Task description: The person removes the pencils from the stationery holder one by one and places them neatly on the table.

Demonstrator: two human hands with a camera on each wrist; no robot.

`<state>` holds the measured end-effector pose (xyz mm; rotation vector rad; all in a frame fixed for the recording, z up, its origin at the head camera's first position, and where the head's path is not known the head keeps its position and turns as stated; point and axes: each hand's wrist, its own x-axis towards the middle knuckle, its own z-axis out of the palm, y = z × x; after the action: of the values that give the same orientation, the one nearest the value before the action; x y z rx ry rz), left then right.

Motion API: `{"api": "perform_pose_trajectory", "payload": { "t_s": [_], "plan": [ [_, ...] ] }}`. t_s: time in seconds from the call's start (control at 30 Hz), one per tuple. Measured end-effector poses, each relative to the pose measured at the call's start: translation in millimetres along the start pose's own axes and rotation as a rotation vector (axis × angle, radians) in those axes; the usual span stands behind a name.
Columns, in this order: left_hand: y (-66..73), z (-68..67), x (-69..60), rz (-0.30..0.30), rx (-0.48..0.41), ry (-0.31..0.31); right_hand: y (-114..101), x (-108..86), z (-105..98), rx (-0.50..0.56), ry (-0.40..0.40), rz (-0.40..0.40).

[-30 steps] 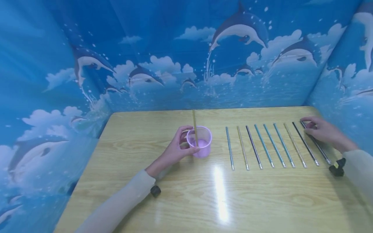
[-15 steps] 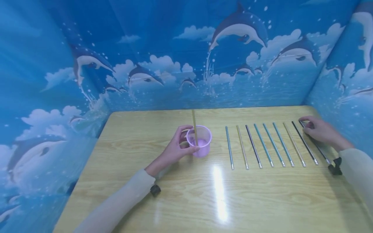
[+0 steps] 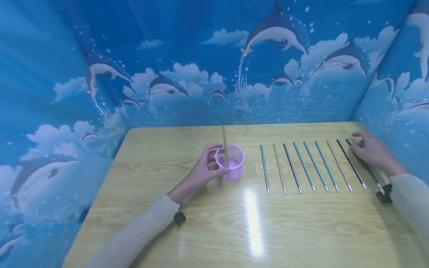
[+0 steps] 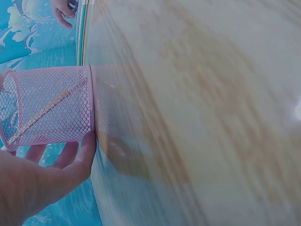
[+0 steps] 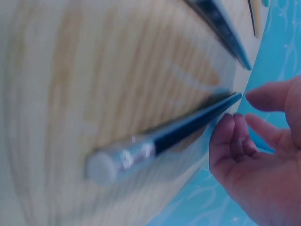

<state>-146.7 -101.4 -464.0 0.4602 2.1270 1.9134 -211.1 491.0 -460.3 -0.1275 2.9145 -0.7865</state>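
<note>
My left hand [image 3: 206, 167] holds a pink-purple mesh pencil cup [image 3: 236, 173] upright on the table, thumb at the near side and fingers behind. In the left wrist view the cup [image 4: 51, 106] shows its mesh wall, with the hand [image 4: 47, 179] against it. One yellow pencil [image 3: 225, 147] leans inside the cup. At the right end of a pencil row, my right hand [image 3: 373, 150] hovers over the far end of a dark pencil [image 3: 366, 167]. In the right wrist view, thumb and forefinger are apart, with the dark pencil [image 5: 188, 129] lying on the table beside the hand [image 5: 263, 155].
Several pencils lie side by side to the right of the cup: blue [image 3: 264, 169], yellow [image 3: 279, 169], black [image 3: 292, 168] and teal [image 3: 304, 166] among them. A dolphin-print cloth [image 3: 187, 74] walls in the wooden table [image 3: 207, 230] at the back and sides.
My right hand has come off the far end of the rightmost dark pencil and its fingers have spread a little. The left hand and cup stay put.
</note>
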Motion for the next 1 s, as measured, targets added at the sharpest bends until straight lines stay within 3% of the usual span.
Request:
{"api": "perform_pose_trajectory", "payload": {
  "t_s": [0.17,0.37,0.63,0.9,1.0],
  "plan": [
    [-1.1,-0.7,-0.8,0.006,-0.009,-0.001,-13,-5.6,4,0.04,0.125,0.011],
    [-2.5,0.7,-0.2,0.008,-0.007,-0.006,-40,-16.4,7,0.19,0.211,0.108],
    [-0.7,0.6,-1.4,-0.001,-0.005,0.002,-75,-19.7,13,0.68,0.399,0.221],
    [-0.6,-0.3,0.3,0.006,-0.003,-0.014,-117,-27.6,13,0.921,0.471,0.134],
    [-0.1,-1.2,0.0,0.007,-0.002,-0.016,-136,-28.3,14,0.882,0.499,0.081]
  ]
}}
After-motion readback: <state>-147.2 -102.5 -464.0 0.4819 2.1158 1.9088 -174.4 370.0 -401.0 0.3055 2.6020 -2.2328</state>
